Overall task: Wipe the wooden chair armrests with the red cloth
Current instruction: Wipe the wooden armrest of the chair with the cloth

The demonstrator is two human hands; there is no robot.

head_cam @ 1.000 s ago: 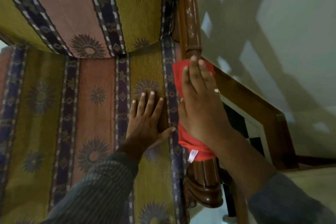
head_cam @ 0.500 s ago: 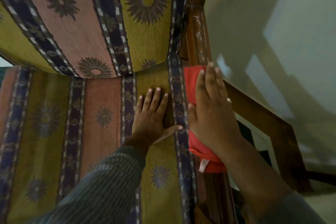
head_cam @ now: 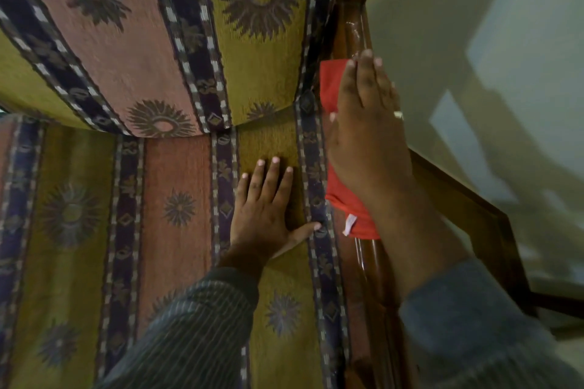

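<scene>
The red cloth (head_cam: pixel 332 90) lies folded along the glossy wooden armrest (head_cam: pixel 355 30) on the chair's right side. My right hand (head_cam: pixel 368 133) presses flat on top of the cloth, fingers straight and pointing toward the chair back; a ring shows on one finger. A white tag hangs from the cloth's near end. My left hand (head_cam: pixel 268 208) rests flat on the patterned seat cushion (head_cam: pixel 177 186) beside the armrest, fingers spread, thumb reaching toward the cushion's edge, holding nothing.
The striped back cushion (head_cam: pixel 142 25) with sun motifs fills the upper left. A dark wooden frame (head_cam: pixel 474 208) juts out to the right of the armrest. A pale wall (head_cam: pixel 474 41) with shadows stands beyond it.
My right hand has slid the red cloth along the armrest toward the chair back. My left hand has stayed planted on the seat cushion. The view has shifted closer.
</scene>
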